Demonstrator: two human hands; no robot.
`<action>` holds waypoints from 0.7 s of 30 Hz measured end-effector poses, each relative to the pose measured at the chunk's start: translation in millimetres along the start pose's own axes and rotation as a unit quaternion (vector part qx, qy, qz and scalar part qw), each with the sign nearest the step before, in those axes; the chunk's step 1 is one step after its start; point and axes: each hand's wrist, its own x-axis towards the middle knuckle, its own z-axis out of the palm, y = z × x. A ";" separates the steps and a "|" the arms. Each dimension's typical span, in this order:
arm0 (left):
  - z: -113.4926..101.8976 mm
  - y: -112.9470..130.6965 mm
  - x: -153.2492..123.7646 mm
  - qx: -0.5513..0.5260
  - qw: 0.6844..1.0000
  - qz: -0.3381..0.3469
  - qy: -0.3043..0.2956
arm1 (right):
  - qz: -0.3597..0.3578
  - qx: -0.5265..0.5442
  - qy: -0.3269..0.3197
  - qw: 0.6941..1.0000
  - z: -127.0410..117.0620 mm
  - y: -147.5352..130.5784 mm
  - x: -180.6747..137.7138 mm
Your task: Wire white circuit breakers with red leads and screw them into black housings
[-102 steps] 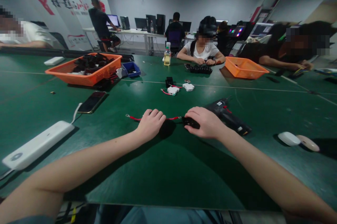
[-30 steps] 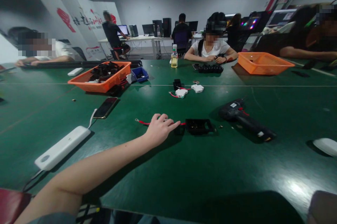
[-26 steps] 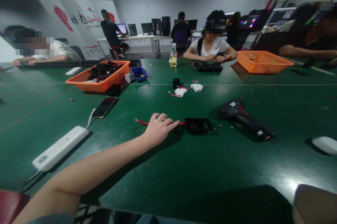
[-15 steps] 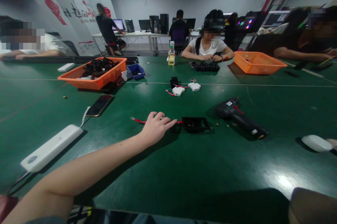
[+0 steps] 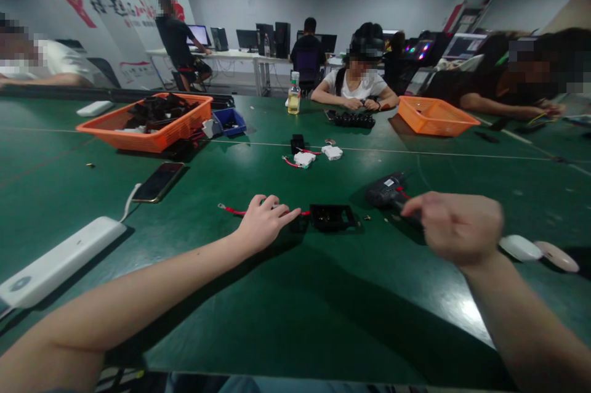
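My left hand (image 5: 264, 224) rests on the green table (image 5: 295, 294) with bent fingers closed over a red wire (image 5: 233, 210). A metal ring terminal shows at the wire's left end; the part under my palm is hidden. My index finger reaches along the wire toward a black plastic housing (image 5: 333, 218), which has small brass-coloured bits inside. My right hand (image 5: 455, 226) is slightly blurred, above the table in front of a black cordless drill (image 5: 386, 190). Its index finger stretches left, the others are loosely curled, and nothing shows in it. It hides the drill's handle.
Orange baskets (image 5: 138, 141) (image 5: 438, 125), a blue bin (image 5: 229, 124), a phone (image 5: 159, 182) and a white power strip (image 5: 64, 260) lie around. White modules (image 5: 305, 159) lie farther back near a bottle (image 5: 294, 100). Pale rounded objects (image 5: 521, 248) lie right. Other people sit across the table.
My right hand has come in from the lower right to the drill. My left hand keeps its place on the wire. The view has shifted slightly to the right.
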 end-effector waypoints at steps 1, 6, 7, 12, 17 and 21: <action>-0.2 0.1 0.0 0.000 1.000 0.000 0.001 | 0.007 -0.015 -0.012 1.000 6.8 0.7 3.1; -0.7 0.5 0.1 0.006 1.000 -0.006 0.007 | 0.013 -0.042 -0.185 0.982 47.0 8.4 12.9; -0.8 0.5 0.2 0.007 1.000 -0.005 0.008 | 0.019 -0.028 -0.212 0.977 52.0 10.6 12.6; -2.4 1.1 1.4 0.023 1.000 -0.001 0.015 | 0.040 0.018 -0.257 0.965 61.6 21.6 9.5; -6.7 2.5 1.4 0.039 0.999 0.000 0.028 | 0.032 0.061 -0.262 0.963 66.1 28.7 11.7; -7.9 2.6 1.1 0.037 0.998 -0.004 0.041 | 0.013 0.087 -0.255 0.963 67.9 30.7 11.7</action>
